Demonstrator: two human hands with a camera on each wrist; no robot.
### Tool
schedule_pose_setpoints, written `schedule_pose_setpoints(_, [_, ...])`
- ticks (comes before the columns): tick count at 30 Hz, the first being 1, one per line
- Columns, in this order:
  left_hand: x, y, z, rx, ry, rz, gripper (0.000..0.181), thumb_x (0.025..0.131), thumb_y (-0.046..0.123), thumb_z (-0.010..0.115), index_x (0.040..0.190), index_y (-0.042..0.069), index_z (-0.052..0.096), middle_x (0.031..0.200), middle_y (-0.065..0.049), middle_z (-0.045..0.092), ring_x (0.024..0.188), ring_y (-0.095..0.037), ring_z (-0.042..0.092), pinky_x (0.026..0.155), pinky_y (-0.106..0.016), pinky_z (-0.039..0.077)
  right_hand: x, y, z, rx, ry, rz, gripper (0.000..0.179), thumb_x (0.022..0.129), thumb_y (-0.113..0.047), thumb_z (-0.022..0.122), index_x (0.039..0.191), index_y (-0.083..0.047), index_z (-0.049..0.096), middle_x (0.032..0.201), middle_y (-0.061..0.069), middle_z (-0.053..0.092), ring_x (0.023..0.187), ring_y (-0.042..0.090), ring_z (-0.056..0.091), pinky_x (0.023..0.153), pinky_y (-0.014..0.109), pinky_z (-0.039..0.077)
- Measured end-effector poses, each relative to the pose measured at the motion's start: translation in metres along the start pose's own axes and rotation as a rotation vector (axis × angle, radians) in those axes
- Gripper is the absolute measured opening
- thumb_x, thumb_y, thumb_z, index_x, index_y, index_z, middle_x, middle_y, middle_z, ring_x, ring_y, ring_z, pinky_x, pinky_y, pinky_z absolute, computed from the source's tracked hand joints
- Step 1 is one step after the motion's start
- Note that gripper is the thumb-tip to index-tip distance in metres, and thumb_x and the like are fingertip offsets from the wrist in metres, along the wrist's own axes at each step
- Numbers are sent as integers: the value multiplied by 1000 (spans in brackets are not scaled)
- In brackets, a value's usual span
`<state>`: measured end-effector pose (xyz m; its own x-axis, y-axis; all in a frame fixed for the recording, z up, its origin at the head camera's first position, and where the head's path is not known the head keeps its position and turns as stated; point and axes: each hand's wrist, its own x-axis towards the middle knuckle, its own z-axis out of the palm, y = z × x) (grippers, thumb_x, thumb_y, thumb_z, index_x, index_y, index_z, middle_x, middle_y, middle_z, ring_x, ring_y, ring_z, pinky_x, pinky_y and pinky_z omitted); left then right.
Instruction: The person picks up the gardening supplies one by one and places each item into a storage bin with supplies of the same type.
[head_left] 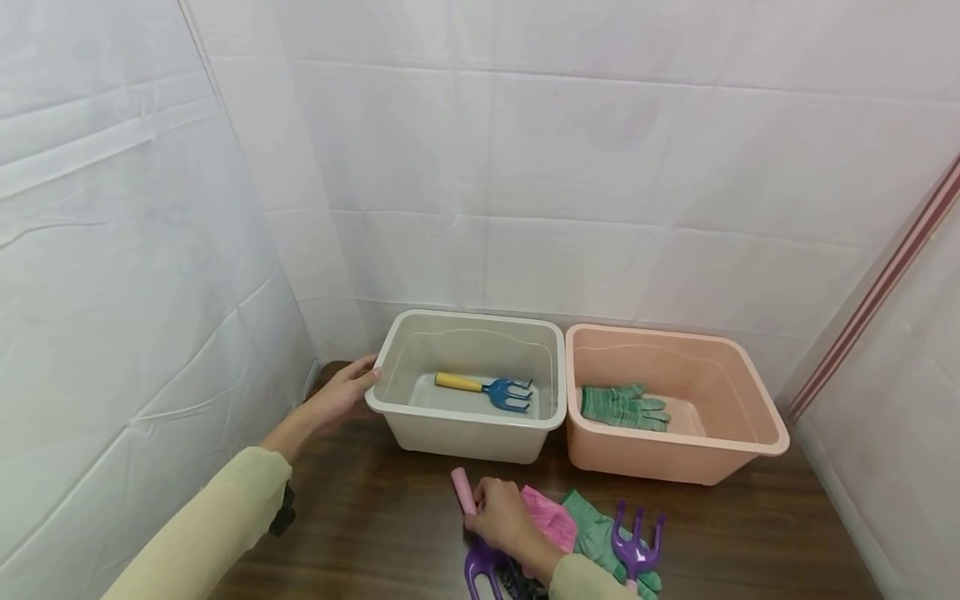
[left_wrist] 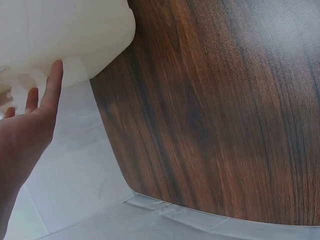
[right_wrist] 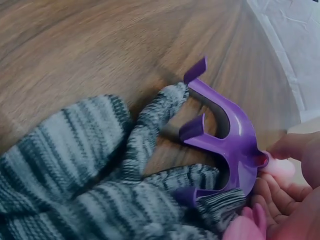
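Left grip [head_left: 341, 400] is spread; right grip [head_left: 498, 515] pinches the purple plastic fork's [right_wrist: 243, 134] pink handle [head_left: 462, 490]. Lift gently past the gray striped knit glove [right_wrist: 85, 142].

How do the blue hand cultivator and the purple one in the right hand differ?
The blue cultivator has a yellow handle, the purple cultivator a pink handle. The blue cultivator lies inside the gray bin; the right hand grips the purple cultivator outside it. Both are three-pronged.
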<state>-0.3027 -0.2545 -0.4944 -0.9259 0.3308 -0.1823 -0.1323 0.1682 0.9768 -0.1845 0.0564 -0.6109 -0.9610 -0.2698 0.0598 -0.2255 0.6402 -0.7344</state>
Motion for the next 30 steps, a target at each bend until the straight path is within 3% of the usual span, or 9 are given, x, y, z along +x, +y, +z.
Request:
schedule_pose_setpoints(7, [2, 0, 0, -4, 7, -9, 63, 117, 31, 42, 169, 7, 18, 164, -30, 29, 142, -55, 44, 101, -61, 54, 4, -7, -8, 101, -1, 83, 21, 71, -4, 87, 84, -4, 69, 66, -4, 65, 57, 5, 58, 54, 23, 51])
schedule_pose_setpoints(17, [-1, 3, -1, -6, 2, -3, 64, 117, 30, 42, 169, 5, 16, 164, -32, 28, 142, -57, 42, 101, -61, 54, 2, -30, -19, 252, -52, 125, 20, 72, -6, 85, 88, -6, 73, 73, -4, 70, 65, 8, 63, 58, 23, 53])
schedule_pose_setpoints(25, [0, 2, 0, -3, 5, -8, 63, 117, 31, 42, 169, 5, 17, 164, -32, 30, 142, -56, 42, 100, -60, 55, -2, -44, -32, 470, -127, 212, 21, 77, 0, 83, 93, -1, 71, 77, 4, 71, 64, 13, 67, 58, 26, 57])
schedule_pose_setpoints(30, [1, 1, 0, -4, 1, -14, 63, 117, 31, 42, 169, 6, 17, 164, -32, 29, 143, -56, 41, 101, -60, 55, -6, -50, -43, 541, -133, 212, 21, 78, 2, 83, 94, 2, 70, 78, 7, 72, 65, 15, 69, 61, 29, 60])
